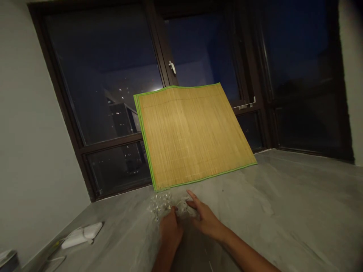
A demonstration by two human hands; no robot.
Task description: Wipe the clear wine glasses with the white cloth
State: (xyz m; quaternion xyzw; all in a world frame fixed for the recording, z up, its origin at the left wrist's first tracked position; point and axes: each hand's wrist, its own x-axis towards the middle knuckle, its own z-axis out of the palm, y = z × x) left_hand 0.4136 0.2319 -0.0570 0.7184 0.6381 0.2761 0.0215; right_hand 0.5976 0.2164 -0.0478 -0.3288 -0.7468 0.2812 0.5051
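A tangled bundle of clear, shiny, bulb-like pieces [160, 202] lies on the grey ledge, close to the lower left corner of a folded bamboo mat. Its exact kind is hard to make out. My left hand [171, 226] is closed on the near side of this bundle, thumb up. From the right, my right hand [208, 218] pinches a pale, looped part of the same bundle [183, 206], with one finger sticking out above it. The green-edged bamboo mat [193, 132] leans upright against the window, just beyond both hands.
A marble-look grey ledge [297, 204] spreads under the hands. At the left lies a white device with a cord wrapped round it [82, 235]; a dark round container [10, 260] is cut off at the corner. Behind stands the dark-framed window [99, 75] with a white handle [172, 67].
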